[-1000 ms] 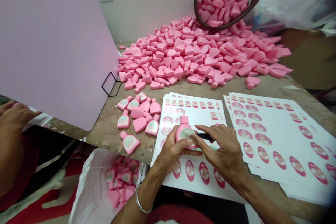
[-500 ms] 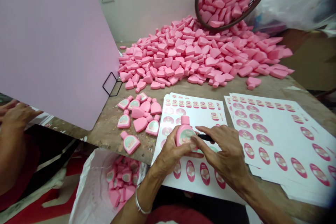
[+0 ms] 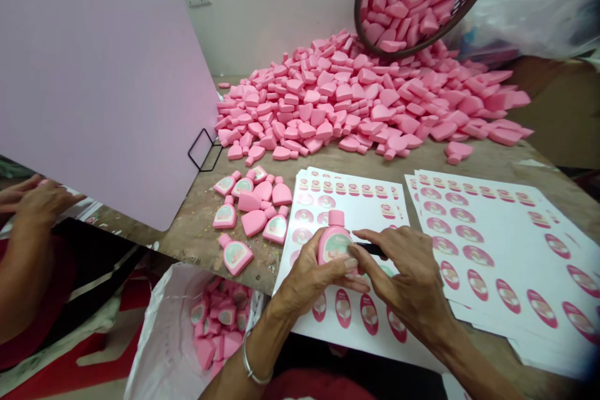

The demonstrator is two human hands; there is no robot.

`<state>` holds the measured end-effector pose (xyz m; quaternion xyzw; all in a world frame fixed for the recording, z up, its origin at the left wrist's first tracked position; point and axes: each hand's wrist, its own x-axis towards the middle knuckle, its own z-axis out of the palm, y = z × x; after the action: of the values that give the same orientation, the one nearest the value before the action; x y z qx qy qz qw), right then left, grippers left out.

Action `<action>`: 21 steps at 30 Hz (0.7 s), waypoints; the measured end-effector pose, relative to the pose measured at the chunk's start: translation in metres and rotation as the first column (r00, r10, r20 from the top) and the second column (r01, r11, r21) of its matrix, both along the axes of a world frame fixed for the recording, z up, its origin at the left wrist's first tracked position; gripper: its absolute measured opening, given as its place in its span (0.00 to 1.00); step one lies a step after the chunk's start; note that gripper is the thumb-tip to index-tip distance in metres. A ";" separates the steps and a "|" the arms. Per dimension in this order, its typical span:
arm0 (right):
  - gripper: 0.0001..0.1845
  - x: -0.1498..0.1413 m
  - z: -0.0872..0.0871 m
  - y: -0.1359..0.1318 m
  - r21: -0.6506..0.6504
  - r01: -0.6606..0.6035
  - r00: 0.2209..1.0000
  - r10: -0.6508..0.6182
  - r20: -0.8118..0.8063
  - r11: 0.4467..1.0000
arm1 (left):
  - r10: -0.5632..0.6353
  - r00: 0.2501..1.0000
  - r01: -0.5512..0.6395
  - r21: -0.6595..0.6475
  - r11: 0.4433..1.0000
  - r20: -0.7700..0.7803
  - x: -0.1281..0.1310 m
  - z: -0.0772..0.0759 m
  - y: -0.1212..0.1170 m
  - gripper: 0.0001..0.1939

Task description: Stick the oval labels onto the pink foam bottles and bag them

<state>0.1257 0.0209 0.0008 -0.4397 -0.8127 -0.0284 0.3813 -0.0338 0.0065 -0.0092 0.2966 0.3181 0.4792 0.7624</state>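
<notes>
My left hand [image 3: 304,275] is wrapped round a small pink toy bottle [image 3: 336,220], held cap up above a sticker sheet [image 3: 347,200]. A pale green label lies on the bottle's front, and my left thumb presses near its lower edge. My right hand [image 3: 407,262] grips a slim black tool [image 3: 372,248]; its tip is hidden, so its kind is unclear. The right thumb touches the label's right side. Just left of the sheet, several pink bottles [image 3: 237,256] lie loose on the table, some with labels and some plain.
A large heap of pink bottles [image 3: 323,100] covers the back, with a tilted brown basket [image 3: 359,12] above it. More sticker sheets [image 3: 510,250] lie at right. A white sack [image 3: 159,319] of bottles stands below the edge. A pink panel [image 3: 103,75] partly hides another person's hands [image 3: 42,203].
The whole view has shifted slightly, so things sit a little further right. Both hands keep their hold, and the right thumb stays at the label.
</notes>
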 end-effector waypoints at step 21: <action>0.06 0.010 0.000 0.009 -0.238 -0.129 0.991 0.120 -0.053 0.962 | 0.030 0.983 0.024 -0.287 0.958 0.182 0.000 -0.014 0.005 0.30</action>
<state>0.1361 0.0304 0.0003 -0.4312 -0.8288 0.1030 0.3414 -0.0336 0.0118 -0.0229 0.1363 0.3131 0.4542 0.8228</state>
